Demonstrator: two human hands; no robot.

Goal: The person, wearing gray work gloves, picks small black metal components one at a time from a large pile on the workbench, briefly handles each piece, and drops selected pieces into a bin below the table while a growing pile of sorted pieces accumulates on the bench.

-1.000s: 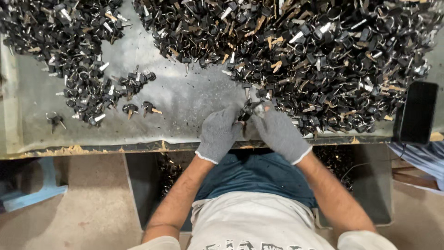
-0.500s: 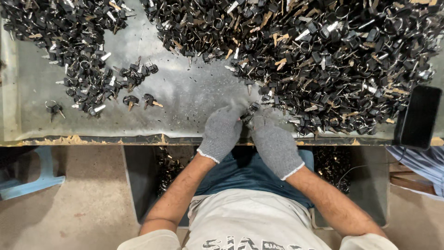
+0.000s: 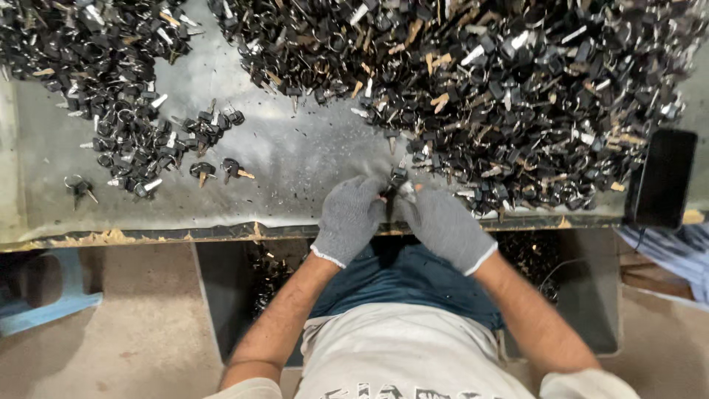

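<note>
Gloved left hand (image 3: pixel 348 218) & right hand (image 3: pixel 443 225) are pinching one small key (image 3: pixel 399 185) betw. them, big key pile (image 3: pixel 502 96) just beyond; gripping firmly at table edge (image 3: pixel 185 233) looks best.

We're looking down at a grey metal bench (image 3: pixel 295 159) with a chipped front edge. Bare concrete floor (image 3: pixel 140 325) is showing below, a blue stool (image 3: pixel 52 307) is sitting left, and a dark bin (image 3: pixel 591 295) is standing underneath.

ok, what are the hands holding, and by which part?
Both hands, left hand and right hand, pinch a small dark key between fingertips; which part, cannot be told.
</note>
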